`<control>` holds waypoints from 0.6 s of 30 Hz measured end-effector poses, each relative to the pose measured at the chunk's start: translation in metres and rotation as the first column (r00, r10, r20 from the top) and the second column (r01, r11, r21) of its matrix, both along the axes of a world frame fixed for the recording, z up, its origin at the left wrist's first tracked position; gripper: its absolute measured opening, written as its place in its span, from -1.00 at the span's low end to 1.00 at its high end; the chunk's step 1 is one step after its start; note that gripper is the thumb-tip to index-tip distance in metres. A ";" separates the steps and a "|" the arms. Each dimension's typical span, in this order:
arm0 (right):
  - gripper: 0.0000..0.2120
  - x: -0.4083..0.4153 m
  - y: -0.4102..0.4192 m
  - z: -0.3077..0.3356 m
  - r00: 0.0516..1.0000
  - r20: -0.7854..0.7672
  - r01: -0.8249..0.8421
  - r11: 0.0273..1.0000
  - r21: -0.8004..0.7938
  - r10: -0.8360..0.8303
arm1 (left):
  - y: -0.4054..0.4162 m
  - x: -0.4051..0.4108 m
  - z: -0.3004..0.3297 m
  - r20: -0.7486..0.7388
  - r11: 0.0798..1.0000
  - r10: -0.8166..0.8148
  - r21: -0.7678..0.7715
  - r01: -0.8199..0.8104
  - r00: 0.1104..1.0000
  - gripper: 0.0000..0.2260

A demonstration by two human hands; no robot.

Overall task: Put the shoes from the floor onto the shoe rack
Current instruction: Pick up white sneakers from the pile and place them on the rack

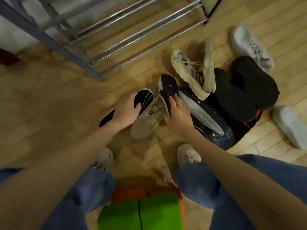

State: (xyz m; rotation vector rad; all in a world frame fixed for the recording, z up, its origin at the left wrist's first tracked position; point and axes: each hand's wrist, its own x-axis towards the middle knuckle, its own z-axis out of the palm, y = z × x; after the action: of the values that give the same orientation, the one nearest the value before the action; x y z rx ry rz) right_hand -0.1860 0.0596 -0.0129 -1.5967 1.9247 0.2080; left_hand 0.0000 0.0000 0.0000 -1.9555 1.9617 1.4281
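The wooden floor [49, 113] fills most of the view, and the metal shoe rack [116, 35] stands on it from about ten to one o'clock, its silver rails bare. The heap of shoes lies from the middle out toward three o'clock. Largest in it are two black fuzzy boots [245, 90] at about two o'clock, lying over each other, with a dark knobbly-soled shoe [217, 123] below them, a pale grey sole resting across it. A pair of beige sneakers [194, 72] sits at one o'clock, one leaning on its side against the other. Two white sneakers lie well apart: one [250, 47] at two o'clock beside the boots, another [290, 127] at four o'clock. The person crouches, blue jeans and pale clogs [187, 155] at six o'clock (a green and orange thing lies between the knees, too blurred to name). At centre, the left hand [127, 112] is closed over a black shoe with green stripes [142, 100], fingers curled round its edge; it is low at the floor. The right hand [177, 113] grips the heel end of a black slim shoe [167, 88], toe pointing to twelve o'clock, fingers on its upper and thumb under its edge. Between the hands a tan sneaker [147, 123] rests on the floor.
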 end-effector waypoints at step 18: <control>-0.20 0.023 -0.017 -0.066 0.914 -0.406 -0.033 0.996 -0.078 -0.001 | -0.024 0.009 -0.082 -0.003 0.962 0.008 -0.271 -0.009 1.000 -0.57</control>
State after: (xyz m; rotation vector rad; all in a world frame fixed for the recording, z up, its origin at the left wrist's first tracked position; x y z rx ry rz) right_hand -0.1633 0.0430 -0.0793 -1.7282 2.2571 0.5083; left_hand 0.0090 -0.0241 -0.0824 -2.0659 2.2583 1.2174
